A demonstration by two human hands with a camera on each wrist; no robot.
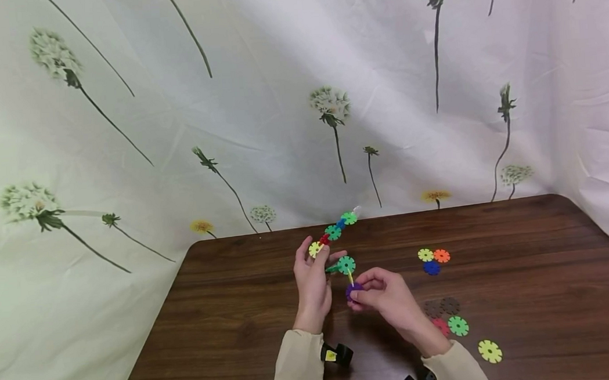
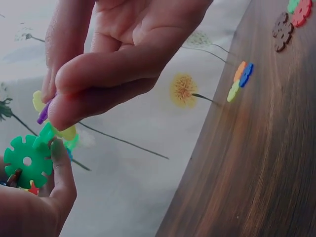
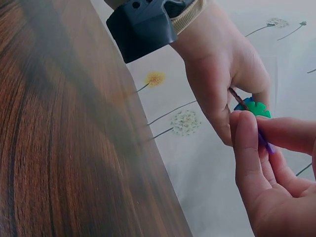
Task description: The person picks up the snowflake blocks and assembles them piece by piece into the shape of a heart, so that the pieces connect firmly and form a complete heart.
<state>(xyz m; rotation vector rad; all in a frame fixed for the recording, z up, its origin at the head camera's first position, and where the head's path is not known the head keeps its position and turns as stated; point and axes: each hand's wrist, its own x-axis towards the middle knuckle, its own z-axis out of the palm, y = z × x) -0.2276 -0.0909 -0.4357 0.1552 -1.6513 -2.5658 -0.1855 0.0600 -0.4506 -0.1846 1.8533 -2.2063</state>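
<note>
My left hand (image 1: 310,285) holds a chain of slotted plastic flower discs above the table. Beyond the fingers the chain runs up and away through a yellow disc (image 1: 314,250), a red one, a green disc (image 1: 333,232), a blue one and another green disc (image 1: 349,217). Nearer my right hand (image 1: 390,301), a green disc (image 1: 346,265) is joined to a yellow disc (image 1: 350,277) seen edge-on. Thumb and fingers of the right hand pinch a purple disc (image 1: 354,292) right at that yellow one. In the right wrist view, fingers cover most of the purple disc (image 3: 266,143).
On the brown wooden table (image 1: 229,334), to the right, lie a yellow-green disc (image 1: 426,254), an orange disc (image 1: 442,256) and a blue disc (image 1: 432,268) together. Closer in are brown discs (image 1: 450,305), a red disc (image 1: 441,326), a green disc (image 1: 458,326) and a yellow disc (image 1: 490,351).
</note>
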